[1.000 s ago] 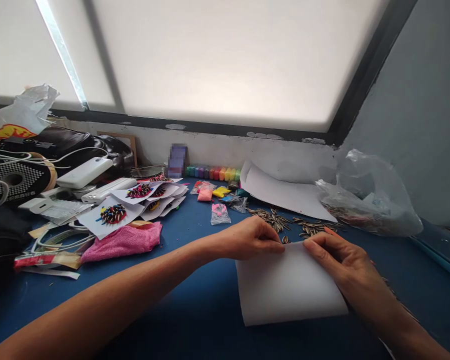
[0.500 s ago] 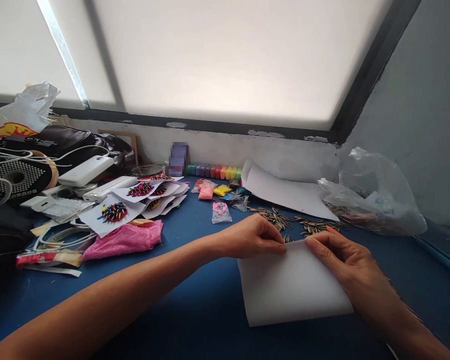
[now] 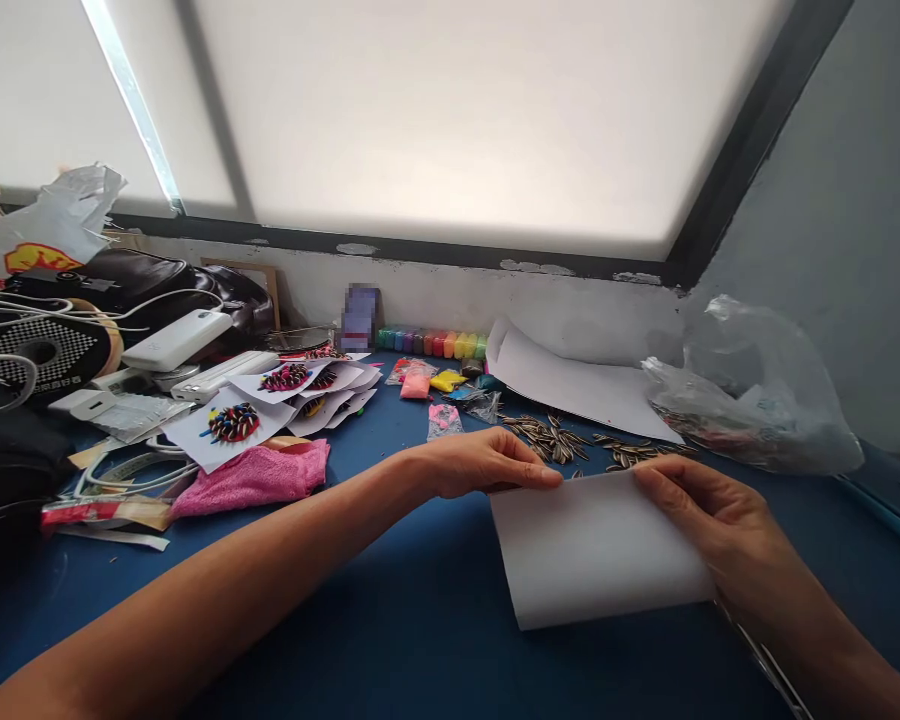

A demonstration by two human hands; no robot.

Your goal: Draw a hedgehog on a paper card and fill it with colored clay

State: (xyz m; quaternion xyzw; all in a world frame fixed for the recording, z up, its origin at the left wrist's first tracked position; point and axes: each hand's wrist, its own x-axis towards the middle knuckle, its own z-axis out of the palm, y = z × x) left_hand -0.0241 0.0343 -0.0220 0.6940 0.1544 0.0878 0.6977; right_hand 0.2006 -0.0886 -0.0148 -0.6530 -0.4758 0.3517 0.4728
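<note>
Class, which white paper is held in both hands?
The white paper pinched along its far edge by the left hand and right hand; the decorated papers lie at left, the large sheets at the back, both untouched.

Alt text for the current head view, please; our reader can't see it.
The left hand and right hand pinch a white sheet of paper along its far edge over a blue table. Beyond lie striped seeds and small colorful packets; to the left, decorated papers and a pink cloth.
</note>
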